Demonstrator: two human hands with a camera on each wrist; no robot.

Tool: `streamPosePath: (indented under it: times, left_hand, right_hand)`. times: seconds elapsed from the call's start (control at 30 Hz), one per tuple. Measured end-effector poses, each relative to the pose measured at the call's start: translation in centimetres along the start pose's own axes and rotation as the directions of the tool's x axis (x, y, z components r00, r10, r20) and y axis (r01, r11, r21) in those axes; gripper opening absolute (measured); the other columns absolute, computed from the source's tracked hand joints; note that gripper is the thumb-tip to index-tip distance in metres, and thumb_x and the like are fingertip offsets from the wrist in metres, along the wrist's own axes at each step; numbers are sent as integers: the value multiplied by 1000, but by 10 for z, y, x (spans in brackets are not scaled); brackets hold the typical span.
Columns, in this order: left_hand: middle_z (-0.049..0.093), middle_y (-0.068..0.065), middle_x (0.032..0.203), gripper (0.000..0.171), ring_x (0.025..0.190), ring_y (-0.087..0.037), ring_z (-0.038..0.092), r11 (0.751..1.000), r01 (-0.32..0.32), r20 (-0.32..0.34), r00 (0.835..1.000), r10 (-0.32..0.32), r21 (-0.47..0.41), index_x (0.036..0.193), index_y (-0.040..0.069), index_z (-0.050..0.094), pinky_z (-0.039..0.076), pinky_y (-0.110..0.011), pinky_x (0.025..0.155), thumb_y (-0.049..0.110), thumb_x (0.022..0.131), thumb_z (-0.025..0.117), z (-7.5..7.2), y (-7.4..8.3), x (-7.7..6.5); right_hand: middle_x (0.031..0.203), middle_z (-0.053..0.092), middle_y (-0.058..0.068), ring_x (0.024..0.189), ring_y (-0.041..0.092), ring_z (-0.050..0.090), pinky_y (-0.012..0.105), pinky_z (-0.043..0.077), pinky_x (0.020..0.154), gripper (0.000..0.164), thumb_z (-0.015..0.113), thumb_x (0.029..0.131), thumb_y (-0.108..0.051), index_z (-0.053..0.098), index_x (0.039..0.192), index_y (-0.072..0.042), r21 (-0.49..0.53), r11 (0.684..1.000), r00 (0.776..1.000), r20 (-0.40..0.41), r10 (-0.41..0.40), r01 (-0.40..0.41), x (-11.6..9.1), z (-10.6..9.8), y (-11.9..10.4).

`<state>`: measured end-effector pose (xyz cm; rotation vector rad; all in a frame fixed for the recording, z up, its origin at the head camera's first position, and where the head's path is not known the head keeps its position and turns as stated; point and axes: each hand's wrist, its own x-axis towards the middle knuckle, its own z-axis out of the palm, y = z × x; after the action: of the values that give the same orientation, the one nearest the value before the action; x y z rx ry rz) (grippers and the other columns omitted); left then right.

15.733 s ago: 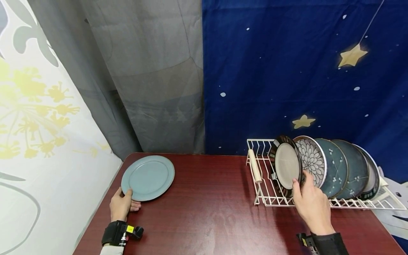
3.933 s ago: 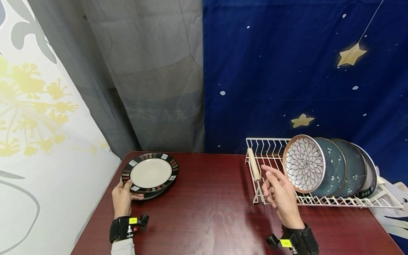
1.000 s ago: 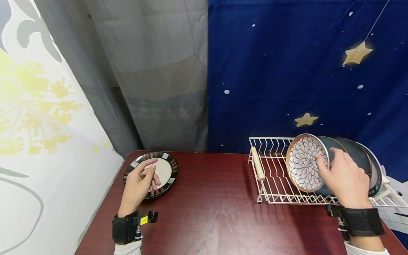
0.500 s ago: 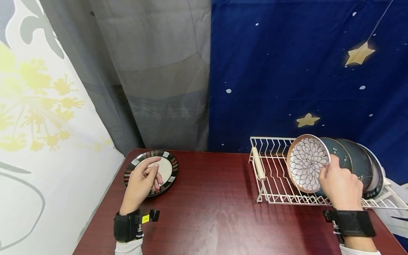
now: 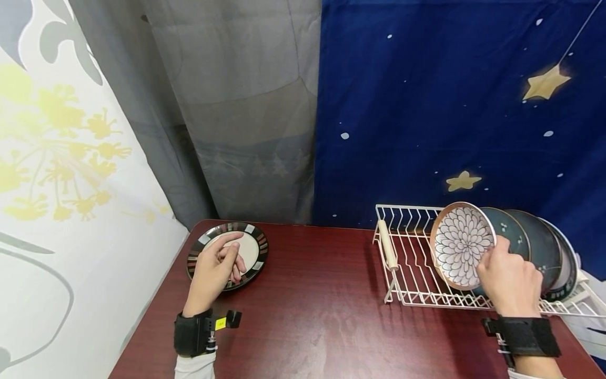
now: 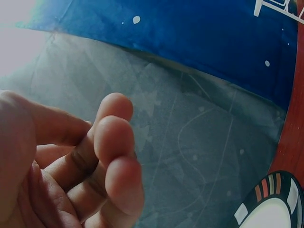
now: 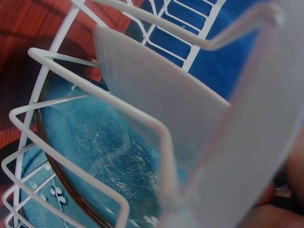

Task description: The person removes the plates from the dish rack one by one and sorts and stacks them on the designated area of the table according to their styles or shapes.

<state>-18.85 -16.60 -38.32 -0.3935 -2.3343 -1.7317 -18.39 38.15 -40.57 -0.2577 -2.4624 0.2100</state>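
My right hand [image 5: 511,276] pinches the right rim of a shallow bowl [image 5: 461,247] with a black-lined petal pattern and a brown edge. The bowl leans upright in the white wire dish rack [image 5: 421,300]. In the right wrist view its pale outer side [image 7: 161,90] shows behind the wires, with fingers [image 7: 270,217] at the lower right. My left hand [image 5: 213,268] hangs over a black-rimmed plate [image 5: 259,247] with a cream centre on the table. It holds nothing, its fingers loosely curled; the plate's rim [image 6: 273,187] shows below right in the left wrist view.
Behind the bowl, blue-green plates [image 5: 502,226] with a floral pattern and a dark-rimmed dish [image 5: 570,263] stand in the rack. The rack has a pale handle [image 5: 388,245] at its left end. Curtains [image 5: 246,105] hang behind the reddish-brown table [image 5: 322,316].
The black-rimmed plate went from the rack onto the light blue plate, now hidden. My left hand let go and rose; my right hand moved to the petal bowl and took its rim.
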Motion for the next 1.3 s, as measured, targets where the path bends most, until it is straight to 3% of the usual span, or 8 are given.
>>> streamPosePath:
  times: [0.3, 0.7, 0.97, 1.17, 1.3]
  left_hand:
    - [60, -19, 63, 28, 45, -31, 55, 1000, -5, -1, 1000, 5, -8, 124, 9, 52, 51, -36, 45, 15, 97, 47, 0, -4, 1]
    - [60, -18, 63, 27, 44, -28, 55, 1000, -6, 1, 1000, 6, -9, 123, 10, 53, 51, -35, 45, 13, 96, 47, 2, -4, 1]
    - [60, -18, 63, 26, 45, -28, 55, 1000, 3, 8, 1000, -3, -9, 121, 11, 54, 51, -35, 45, 14, 96, 48, 6, -4, 1]
    - [60, -16, 62, 25, 45, -30, 54, 1000, 15, 16, 1000, -15, 13, 120, 14, 55, 50, -35, 44, 14, 96, 48, 12, 0, 2]
    - [60, -15, 61, 25, 44, -29, 55, 1000, 13, 17, 1000, -13, 24, 120, 14, 55, 50, -35, 44, 13, 96, 48, 13, 1, 1]
  right_hand:
    - [53, 44, 38, 41, 57, 36, 50, 14, 31, 20, 41, 88, -16, 43, 85, 4, 7, 999, 992, -120, -33, 34, 0, 0, -3]
    - [56, 44, 41, 50, 63, 37, 55, 15, 38, 26, 46, 87, -16, 50, 88, 9, 95, 995, 970, -240, 36, -13, 14, -25, -11]
    - [73, 48, 46, 65, 66, 39, 59, 20, 49, 27, 47, 88, -17, 52, 83, 9, 179, 973, 965, -188, 181, -148, 11, -26, -18]
    - [84, 55, 38, 75, 62, 44, 57, 24, 53, 27, 46, 89, -19, 54, 82, 6, 243, 942, 963, -81, 257, -231, 8, -25, -19]
    - [86, 59, 34, 79, 59, 47, 55, 25, 53, 26, 49, 89, -20, 56, 80, 4, 282, 920, 952, -61, 299, -271, 5, -25, -20]
